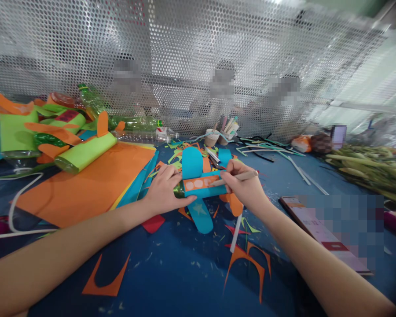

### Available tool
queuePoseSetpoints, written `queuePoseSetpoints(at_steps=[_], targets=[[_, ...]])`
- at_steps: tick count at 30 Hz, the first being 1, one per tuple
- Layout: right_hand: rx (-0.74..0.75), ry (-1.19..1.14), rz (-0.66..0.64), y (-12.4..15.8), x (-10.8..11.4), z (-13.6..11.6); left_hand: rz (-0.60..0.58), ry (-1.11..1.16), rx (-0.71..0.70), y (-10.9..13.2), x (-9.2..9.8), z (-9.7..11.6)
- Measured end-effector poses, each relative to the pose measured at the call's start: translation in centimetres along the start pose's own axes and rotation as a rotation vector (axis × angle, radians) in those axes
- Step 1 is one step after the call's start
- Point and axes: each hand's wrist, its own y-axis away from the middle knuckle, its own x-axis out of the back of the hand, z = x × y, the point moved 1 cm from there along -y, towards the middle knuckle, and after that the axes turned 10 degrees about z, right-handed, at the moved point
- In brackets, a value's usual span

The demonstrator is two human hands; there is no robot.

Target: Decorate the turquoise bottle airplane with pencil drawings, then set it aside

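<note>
A bottle wrapped in blue paper with blue wings and an orange strip of pale dots, a paper plane model [198,185], lies on the blue table [171,273]. My left hand [165,189] is closed around its green front end. My right hand [246,185] grips the model's rear end and pinches a thin wooden brush stick [239,177], whose tip lies across the orange strip.
Orange paper sheets [86,185] and lime-green bottle planes [82,152] lie at left. Cups of brushes [219,134] stand behind. Paper scraps [247,259], a white cable [16,202], a flat box [320,229] and green stalks [366,167] at right. People sit behind a perforated screen [198,66].
</note>
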Motion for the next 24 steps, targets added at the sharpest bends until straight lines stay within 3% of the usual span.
queuePoseSetpoints(at_steps=[12,19,24], targets=[[0.007,-0.079,0.028,-0.11,0.13,-0.22,0.002,-0.013,-0.017,0.02,-0.03,-0.01],[0.042,-0.112,0.136,-0.13,0.71,-0.79,-0.002,-0.011,-0.009,0.09,-0.11,-0.13],[0.018,-0.004,0.079,-0.37,0.53,0.08,-0.011,-0.001,0.003,0.03,-0.09,-0.1]])
